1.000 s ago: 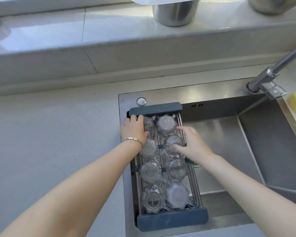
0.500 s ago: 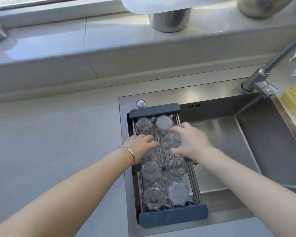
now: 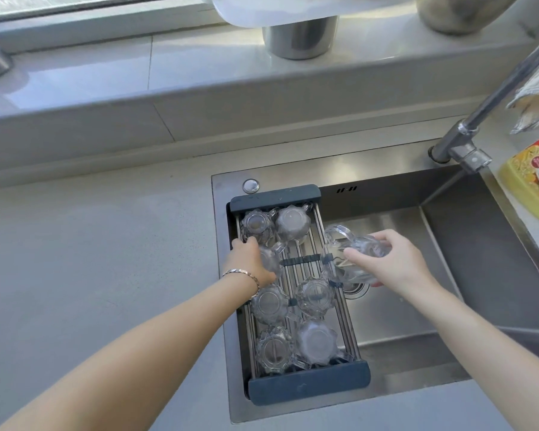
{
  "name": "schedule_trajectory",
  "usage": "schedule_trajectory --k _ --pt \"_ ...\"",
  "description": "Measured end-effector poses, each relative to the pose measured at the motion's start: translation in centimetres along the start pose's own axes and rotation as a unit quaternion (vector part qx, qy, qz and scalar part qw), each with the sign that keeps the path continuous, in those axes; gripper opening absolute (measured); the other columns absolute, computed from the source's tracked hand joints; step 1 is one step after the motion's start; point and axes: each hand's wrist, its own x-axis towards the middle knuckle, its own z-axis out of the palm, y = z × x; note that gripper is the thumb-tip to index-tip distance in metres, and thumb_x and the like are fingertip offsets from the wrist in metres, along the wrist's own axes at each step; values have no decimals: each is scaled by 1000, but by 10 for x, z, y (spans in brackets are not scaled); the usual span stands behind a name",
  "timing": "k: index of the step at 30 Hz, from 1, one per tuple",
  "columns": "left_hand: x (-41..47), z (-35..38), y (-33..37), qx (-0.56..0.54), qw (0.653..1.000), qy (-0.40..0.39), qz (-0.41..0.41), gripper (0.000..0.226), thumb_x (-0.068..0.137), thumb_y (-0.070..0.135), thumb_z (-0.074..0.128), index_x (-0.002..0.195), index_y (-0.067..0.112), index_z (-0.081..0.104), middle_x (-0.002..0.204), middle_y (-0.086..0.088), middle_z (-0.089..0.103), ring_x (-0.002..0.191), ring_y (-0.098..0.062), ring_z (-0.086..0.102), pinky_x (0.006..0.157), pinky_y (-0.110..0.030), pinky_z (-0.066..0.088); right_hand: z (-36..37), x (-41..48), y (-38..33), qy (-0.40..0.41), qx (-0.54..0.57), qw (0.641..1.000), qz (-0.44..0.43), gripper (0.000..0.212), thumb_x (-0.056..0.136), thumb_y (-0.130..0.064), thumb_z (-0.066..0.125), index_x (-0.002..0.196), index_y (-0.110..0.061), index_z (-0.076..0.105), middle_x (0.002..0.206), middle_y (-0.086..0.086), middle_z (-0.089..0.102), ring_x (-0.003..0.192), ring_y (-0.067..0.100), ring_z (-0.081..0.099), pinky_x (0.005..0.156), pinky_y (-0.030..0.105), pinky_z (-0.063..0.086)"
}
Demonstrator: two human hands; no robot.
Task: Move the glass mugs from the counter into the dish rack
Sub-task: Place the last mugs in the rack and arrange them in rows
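Note:
A dark-ended dish rack (image 3: 276, 194) with metal bars spans the left part of the sink. Several clear glass mugs stand upside down in it in two rows, among them one at the near right (image 3: 316, 342). My left hand (image 3: 249, 259) grips a mug (image 3: 271, 259) in the rack's left row, second from the far end. My right hand (image 3: 386, 259) holds another glass mug (image 3: 349, 253), tilted on its side, lifted just beyond the rack's right edge over the sink. The slot it came from shows bare bars.
The steel sink basin (image 3: 417, 275) lies to the right, with a faucet (image 3: 461, 144) at its far right corner and a yellow bottle (image 3: 532, 178) beside it. Grey counter (image 3: 91, 259) stretches to the left. Metal pots (image 3: 299, 38) stand on the window ledge behind.
My right hand has lifted a mug out of the rack's right row and carried it right, tilting it. My left hand moved from the far-left mug to the one behind it and closed on it.

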Motion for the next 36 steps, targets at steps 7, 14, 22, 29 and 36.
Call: schedule_trajectory --k 7,14,22,29,36 --pt "5 12 -4 74 996 45 35 69 78 52 62 130 12 38 133 -6 43 106 -31 57 80 -38 49 25 6 -14 2 87 994 65 51 75 -49 67 103 -14 45 82 -9 47 62 8 55 73 47 59" --pt "9 9 -17 71 993 27 90 62 79 52 63 129 25 40 129 -6 47 108 -29 57 85 -39 50 73 28 -33 -63 20 993 94 62 81 -57 51 128 -18 41 99 -3 53 65 17 61 68 44 61" --pt "10 6 -22 69 991 15 111 62 78 46 65 131 26 39 129 -6 46 109 -28 57 83 -38 51 107 58 -50 -61 -55 980 183 61 86 -53 46 126 -6 45 124 11 57 50 24 57 63 38 61" --pt "10 9 -24 69 990 16 120 61 79 48 64 130 24 40 128 -7 46 107 -29 56 81 -38 50 110 49 -35 -77 -57 984 151 61 88 -48 46 128 -3 43 123 14 58 67 25 65 71 38 60" --pt "9 14 -24 40 993 40 101 64 81 51 60 135 24 37 132 -7 46 115 -27 53 90 -38 44 105 26 -20 -76 -97 991 43 58 83 -33 62 133 -12 40 131 11 55 118 31 52 93 36 43"
